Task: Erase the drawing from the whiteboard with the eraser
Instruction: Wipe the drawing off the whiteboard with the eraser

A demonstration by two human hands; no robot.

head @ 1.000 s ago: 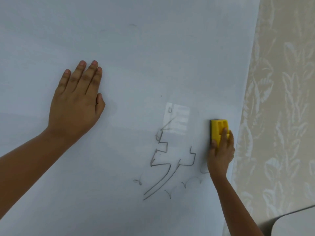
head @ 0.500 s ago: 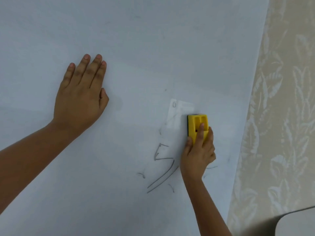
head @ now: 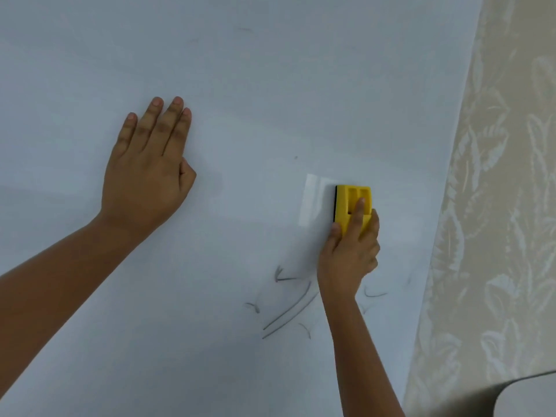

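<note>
no readable txt or labels; whiteboard just scribbles.

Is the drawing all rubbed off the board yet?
Not yet. Grey lines of the drawing remain on the whiteboard, below the yellow eraser that the right hand grips.

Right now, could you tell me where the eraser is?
The yellow eraser is pressed on the whiteboard right of centre, under the right hand.

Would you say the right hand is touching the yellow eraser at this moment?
Touching: the head view shows the right hand gripping the eraser, thumb on its side, a finger across its back.
</note>
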